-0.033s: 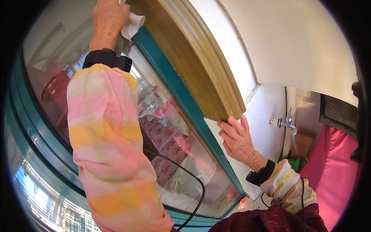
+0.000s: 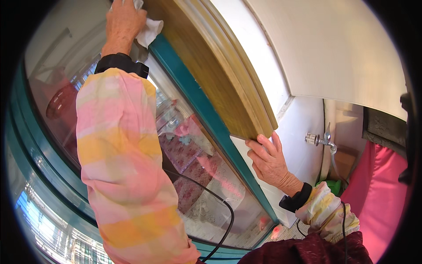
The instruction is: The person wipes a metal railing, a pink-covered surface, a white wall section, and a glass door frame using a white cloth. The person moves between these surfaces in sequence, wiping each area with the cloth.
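High at the upper left, my left hand (image 2: pixel 124 27) is closed on a crumpled white cloth (image 2: pixel 150 33). It is up against the glass pane (image 2: pixel 57 39), close to the teal frame (image 2: pixel 184 81); its fingertips are partly cut off by the top edge. A long brown wooden trim (image 2: pixel 211 83) slants down beside the teal frame. At its lower end my right hand (image 2: pixel 271 163) grips the corner, with the fingertips over the wood. Both forearms wear pink and yellow checked sleeves and black wrist straps.
Patterned cloth (image 2: pixel 187 149) and small items show through the glass, mixed with reflections. A metal tap (image 2: pixel 323 138) is on the right near a pink curtain (image 2: pixel 378 193). A black cable (image 2: pixel 231 215) loops in front of the glass. White panels (image 2: pixel 334 48) flank the trim.
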Demonstrator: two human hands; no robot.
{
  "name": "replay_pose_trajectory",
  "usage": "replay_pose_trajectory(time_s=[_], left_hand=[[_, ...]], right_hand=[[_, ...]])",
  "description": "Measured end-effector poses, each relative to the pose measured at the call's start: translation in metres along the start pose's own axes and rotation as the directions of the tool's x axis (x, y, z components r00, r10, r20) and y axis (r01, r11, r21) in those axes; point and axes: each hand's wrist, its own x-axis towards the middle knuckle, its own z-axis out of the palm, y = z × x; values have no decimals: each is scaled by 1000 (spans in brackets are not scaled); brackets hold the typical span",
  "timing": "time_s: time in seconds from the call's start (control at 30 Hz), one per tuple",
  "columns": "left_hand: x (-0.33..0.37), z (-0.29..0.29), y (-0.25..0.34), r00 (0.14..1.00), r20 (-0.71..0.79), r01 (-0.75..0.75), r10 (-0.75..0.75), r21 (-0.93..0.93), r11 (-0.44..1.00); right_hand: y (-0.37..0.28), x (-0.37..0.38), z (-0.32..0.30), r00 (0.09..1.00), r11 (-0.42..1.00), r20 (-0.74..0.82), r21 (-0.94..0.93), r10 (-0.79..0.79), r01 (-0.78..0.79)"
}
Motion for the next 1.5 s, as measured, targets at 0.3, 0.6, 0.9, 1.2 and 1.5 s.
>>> replay_pose_trajectory(time_s=[0.3, 0.6, 0.9, 1.2, 1.5], left_hand=[[-43, -3, 48, 977, 199, 48, -77, 145, 988], [-189, -40, 159, 942, 333, 2, 46, -140, 990], [-260, -188, 146, 890, 436, -14, 133, -265, 964], [-144, -263, -128, 978, 60, 160, -199, 390, 907], [-182, -265, -107, 960, 250, 51, -124, 281, 958]], right_hand=[[0, 1, -2, 1000, 1000, 17, 4, 2, -2], [-4, 4, -2, 999, 999, 4, 29, 43, -43], [-7, 4, 7, 994, 997, -99, 68, 50, -43], [-76, -12, 15, 988, 928, -35, 350, 147, -126], [-197, -24, 47, 903, 300, 237, 945, -357, -130]])
